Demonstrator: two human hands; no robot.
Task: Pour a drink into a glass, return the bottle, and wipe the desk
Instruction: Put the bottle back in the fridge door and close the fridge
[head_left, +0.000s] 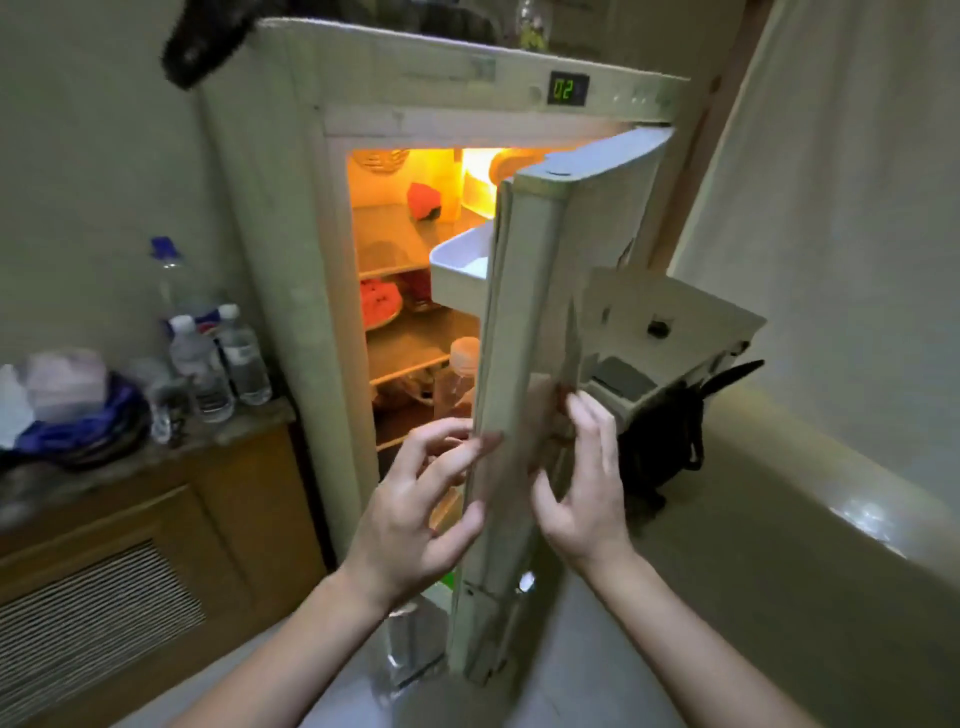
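A white fridge (291, 171) stands in front of me with its door (524, 332) swung half open and the inside lit orange. A bottle with a pale cap and a brownish drink (460, 376) stands on a shelf inside the door, partly hidden by the door's edge. My left hand (415, 506) is spread open against the door's inner edge, fingers apart. My right hand (582, 483) is on the outer side of the door, fingers curled around its edge near the handle. Neither hand holds a bottle.
Watermelon pieces (382, 304) lie on the fridge shelves. Several clear water bottles (208, 358) stand on a wooden cabinet (156, 525) at the left, beside a pile of cloth and bags (67, 405). A black bag (660, 436) sits on a ledge at the right.
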